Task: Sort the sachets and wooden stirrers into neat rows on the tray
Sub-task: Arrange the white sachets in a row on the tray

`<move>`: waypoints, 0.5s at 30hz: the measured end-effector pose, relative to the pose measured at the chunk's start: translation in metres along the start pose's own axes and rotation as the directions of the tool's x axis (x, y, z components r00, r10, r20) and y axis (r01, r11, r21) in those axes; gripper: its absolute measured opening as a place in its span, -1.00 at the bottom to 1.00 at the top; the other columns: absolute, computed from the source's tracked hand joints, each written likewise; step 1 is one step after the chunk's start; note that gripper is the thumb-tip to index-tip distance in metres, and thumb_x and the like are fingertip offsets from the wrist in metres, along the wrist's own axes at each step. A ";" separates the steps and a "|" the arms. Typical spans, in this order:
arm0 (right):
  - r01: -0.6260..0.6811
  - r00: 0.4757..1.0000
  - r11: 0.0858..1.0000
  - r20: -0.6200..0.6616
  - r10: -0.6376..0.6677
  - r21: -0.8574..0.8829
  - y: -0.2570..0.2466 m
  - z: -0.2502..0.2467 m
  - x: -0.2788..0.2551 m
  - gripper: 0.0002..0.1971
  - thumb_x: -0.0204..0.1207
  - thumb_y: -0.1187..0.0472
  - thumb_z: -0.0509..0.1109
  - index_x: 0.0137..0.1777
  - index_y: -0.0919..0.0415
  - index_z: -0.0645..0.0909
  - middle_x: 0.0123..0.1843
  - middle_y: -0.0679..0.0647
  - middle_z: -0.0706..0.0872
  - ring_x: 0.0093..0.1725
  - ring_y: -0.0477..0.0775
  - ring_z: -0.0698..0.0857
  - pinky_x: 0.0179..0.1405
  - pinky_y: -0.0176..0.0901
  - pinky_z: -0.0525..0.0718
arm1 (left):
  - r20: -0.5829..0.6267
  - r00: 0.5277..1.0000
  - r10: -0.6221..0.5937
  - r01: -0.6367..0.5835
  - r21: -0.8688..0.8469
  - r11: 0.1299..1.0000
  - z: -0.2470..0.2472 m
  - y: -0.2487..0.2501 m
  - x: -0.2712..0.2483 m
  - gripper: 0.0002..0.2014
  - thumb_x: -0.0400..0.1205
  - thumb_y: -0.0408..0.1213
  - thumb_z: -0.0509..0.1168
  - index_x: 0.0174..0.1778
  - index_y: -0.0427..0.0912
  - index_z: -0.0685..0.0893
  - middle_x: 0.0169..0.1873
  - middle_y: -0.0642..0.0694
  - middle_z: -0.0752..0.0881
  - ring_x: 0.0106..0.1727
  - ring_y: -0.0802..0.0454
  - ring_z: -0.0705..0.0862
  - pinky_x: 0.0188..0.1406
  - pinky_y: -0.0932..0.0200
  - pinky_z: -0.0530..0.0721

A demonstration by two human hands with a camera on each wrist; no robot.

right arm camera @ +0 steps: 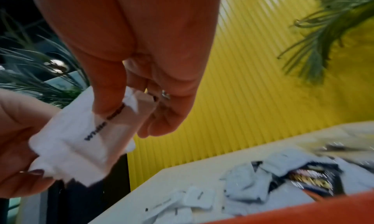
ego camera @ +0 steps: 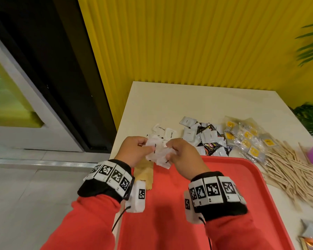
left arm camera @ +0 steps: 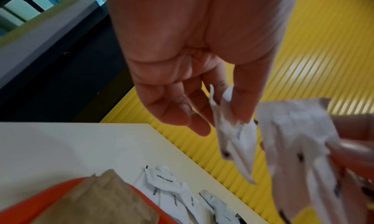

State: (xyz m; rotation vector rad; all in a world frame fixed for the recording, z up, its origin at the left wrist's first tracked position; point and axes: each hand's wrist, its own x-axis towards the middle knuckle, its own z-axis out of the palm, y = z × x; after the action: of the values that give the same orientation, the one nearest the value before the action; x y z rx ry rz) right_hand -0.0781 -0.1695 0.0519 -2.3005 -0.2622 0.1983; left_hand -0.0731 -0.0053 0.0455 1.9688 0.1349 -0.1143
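Both hands, left (ego camera: pixel 136 150) and right (ego camera: pixel 183 156), pinch white sachets (ego camera: pixel 158 154) over the red tray (ego camera: pixel 242 177) holding only brown sachets (ego camera: pixel 144 173); left wrist shows more white ones on the table (left arm camera: pixel 60 144), right wrist the unsorted mixed pile (right arm camera: pixel 283 179), stirrers (ego camera: pixel 293 175) untouched.

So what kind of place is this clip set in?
Probably a café or office refreshment corner: heaps of sugar and coffee sachets, a pile of wooden stirrers and a red serving tray on a table by a ribbed yellow wall.
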 end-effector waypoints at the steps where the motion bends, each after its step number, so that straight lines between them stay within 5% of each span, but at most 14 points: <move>1: 0.053 0.998 0.996 0.019 -0.052 -0.069 -0.004 -0.001 0.000 -0.78 0.45 0.45 0.30 0.07 0.37 0.63 0.25 0.12 0.59 0.19 0.11 0.59 0.07 -0.28 0.45 | 0.012 1.000 0.007 -0.007 0.029 1.000 -0.001 0.000 -0.001 -0.94 0.52 -0.42 0.40 -0.22 -0.21 0.76 -0.41 0.01 0.68 -0.48 0.36 0.57 -0.47 0.64 0.44; 4: 0.142 0.989 0.974 0.057 -0.133 -0.179 -0.010 -0.002 0.004 -0.82 0.46 0.46 0.27 -0.01 0.40 0.67 0.33 0.10 0.55 0.18 0.09 0.61 -0.01 -0.40 0.39 | 0.083 0.996 0.016 -0.025 0.107 0.994 -0.003 0.005 -0.002 -0.91 0.57 -0.36 0.36 -0.13 -0.15 0.77 -0.36 0.13 0.68 -0.36 0.32 0.59 -0.29 0.56 0.49; 7: 0.106 0.994 0.957 0.043 -0.098 -0.269 -0.013 -0.004 0.008 -0.80 0.48 0.43 0.26 0.03 0.39 0.66 0.24 0.19 0.59 0.11 0.17 0.62 -0.03 -0.27 0.45 | 0.150 0.988 0.028 -0.056 0.187 0.981 -0.004 0.006 -0.003 -0.85 0.64 -0.33 0.27 -0.02 -0.21 0.76 -0.26 0.10 0.64 -0.26 0.29 0.52 -0.04 0.37 0.42; 10: 0.052 0.999 0.962 0.017 -0.049 -0.266 -0.015 -0.001 0.007 -0.78 0.48 0.42 0.26 0.08 0.32 0.64 0.14 0.21 0.62 0.04 0.16 0.60 -0.16 -0.22 0.38 | 0.163 0.986 0.036 -0.066 0.179 0.982 -0.005 0.005 -0.004 -0.81 0.66 -0.34 0.25 0.06 -0.23 0.75 -0.19 0.06 0.66 -0.26 0.35 0.50 -0.11 0.40 0.43; 15: -0.040 0.998 0.999 -0.040 0.039 -0.021 -0.010 0.007 0.002 -0.73 0.44 0.42 0.31 0.06 0.11 0.49 -0.06 0.01 0.58 -0.25 -0.03 0.50 -0.36 -0.32 0.40 | 0.120 0.993 0.011 -0.025 0.115 0.993 -0.006 0.002 -0.001 -0.89 0.60 -0.38 0.34 -0.08 -0.19 0.77 -0.29 0.13 0.69 -0.34 0.36 0.56 -0.26 0.47 0.47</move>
State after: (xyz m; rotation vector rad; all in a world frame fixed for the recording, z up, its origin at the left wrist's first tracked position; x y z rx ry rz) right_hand -0.0788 -0.1573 0.0550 -2.3300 -0.1998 0.1706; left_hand -0.0739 -0.0008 0.0501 2.0726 0.0327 -0.2325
